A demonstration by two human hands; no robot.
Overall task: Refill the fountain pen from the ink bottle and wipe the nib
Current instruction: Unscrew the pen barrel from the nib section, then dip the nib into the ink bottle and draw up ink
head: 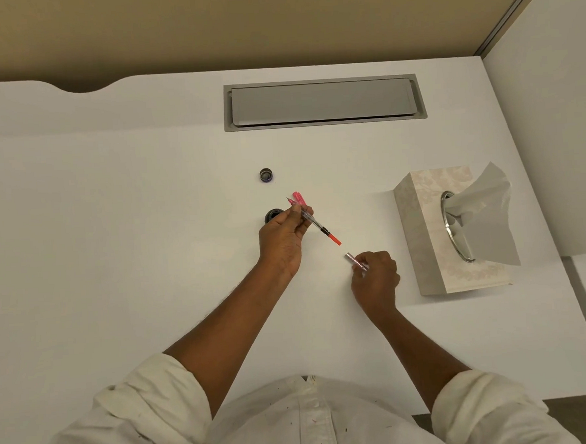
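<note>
Hands first, from the head camera, our only view. Our left hand (pixel 284 237) pinches the pink-gripped fountain pen (pixel 304 212) between thumb and curled fingertips, about where the pink section meets the clear converter tube. The nib points away from us, and the converter's orange-red end knob points back toward our right side. Held this way, the nib hangs just beside the small dark open ink bottle (pixel 274 216). As far as we can tell it is not in the bottle.

Our right hand (pixel 375 276) has its fingers curled round the pinkish translucent barrel (pixel 356 262), whose end pokes out toward the knob with a small gap between them. We judge the barrel is kept off so the knob stays free to twist and draw ink.

The round dark bottle cap (pixel 266 175) sits apart on the white desk (pixel 130 214), beyond the bottle and clear of the work. A pale patterned tissue box (pixel 422 234) stands to our right with a sheet pulled up, close at hand for wiping the nib. A grey rectangular hatch (pixel 322 101) lies in the far desk.
</note>
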